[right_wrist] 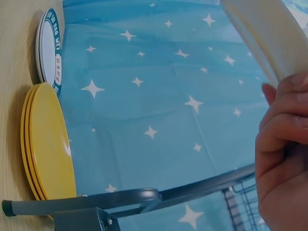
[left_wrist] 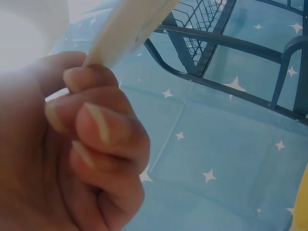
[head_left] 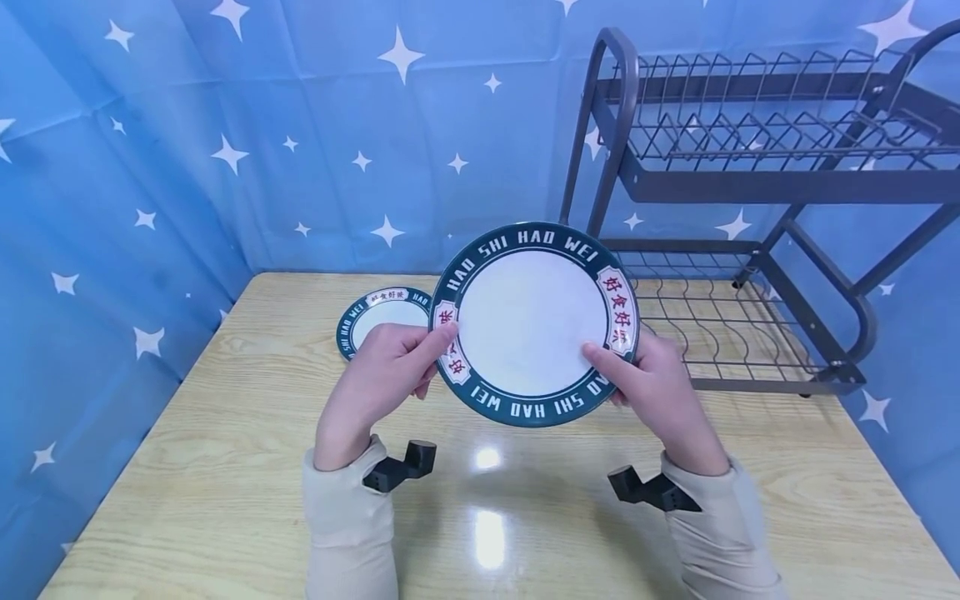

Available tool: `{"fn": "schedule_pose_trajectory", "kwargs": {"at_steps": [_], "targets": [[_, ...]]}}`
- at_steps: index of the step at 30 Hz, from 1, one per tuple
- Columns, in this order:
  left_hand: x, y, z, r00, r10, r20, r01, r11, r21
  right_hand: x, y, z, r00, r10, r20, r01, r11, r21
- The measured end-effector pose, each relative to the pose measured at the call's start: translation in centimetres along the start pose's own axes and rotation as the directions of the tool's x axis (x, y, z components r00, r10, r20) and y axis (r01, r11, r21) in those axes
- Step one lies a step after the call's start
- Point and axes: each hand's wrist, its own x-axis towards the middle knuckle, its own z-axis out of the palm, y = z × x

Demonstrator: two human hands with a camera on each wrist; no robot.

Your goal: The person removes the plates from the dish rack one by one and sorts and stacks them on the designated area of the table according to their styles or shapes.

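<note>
A round white plate (head_left: 532,321) with a green lettered rim is held up above the table by both hands, its face toward the head camera. The left hand (head_left: 390,358) pinches its left edge, thumb on the face and fingers behind. On the opposite edge, the right hand (head_left: 652,387) grips the same way. Both wrist views show the plate's pale underside (left_wrist: 127,36), with the left fingers (left_wrist: 108,130) curled beneath it. Behind the left hand, another green-rimmed plate (head_left: 386,310) lies on the table, partly covered.
A dark two-tier dish rack (head_left: 750,187) stands at the back right of the wooden table (head_left: 247,467). Several stacked yellow plates (right_wrist: 50,144) appear in the right wrist view, beside the green-rimmed plate (right_wrist: 48,50). A blue starred curtain (head_left: 337,125) hangs behind.
</note>
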Motion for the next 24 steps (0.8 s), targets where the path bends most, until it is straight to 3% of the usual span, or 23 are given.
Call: {"fn": "schedule_pose_trajectory", "kwargs": {"at_steps": [6, 12, 15, 19, 21, 24], "targets": [[0.2, -0.5, -0.3, 0.999, -0.034, -0.001, 0.034, 0.999, -0.01, 0.4, 0.1, 0.9, 0.997, 0.079, -0.006, -0.079, 0.996, 0.04], [0.7, -1.4, -0.5, 0.997, -0.062, -0.048, 0.058, 0.996, -0.072, 1.2, 0.5, 2.6, 0.993, 0.068, -0.094, -0.053, 0.985, 0.162], [0.8, -1.6, -0.5, 0.993, -0.08, -0.091, 0.075, 0.996, -0.054, 1.5, 0.9, 3.5, 0.992, 0.039, -0.119, -0.004, 0.958, 0.285], [0.6, -1.5, -0.6, 0.981, -0.11, -0.16, 0.108, 0.994, -0.018, 1.9, 1.0, 4.2, 0.993, 0.001, -0.117, 0.052, 0.891, 0.452], [0.5, -1.4, -0.7, 0.976, -0.122, -0.183, 0.12, 0.992, -0.024, 2.1, 0.9, 4.4, 0.996, -0.016, -0.093, 0.06, 0.868, 0.493], [0.4, -1.5, -1.0, 0.97, -0.128, -0.206, 0.122, 0.992, -0.039, 2.2, 0.4, 4.6, 0.999, -0.023, -0.03, 0.035, 0.866, 0.499]]}}
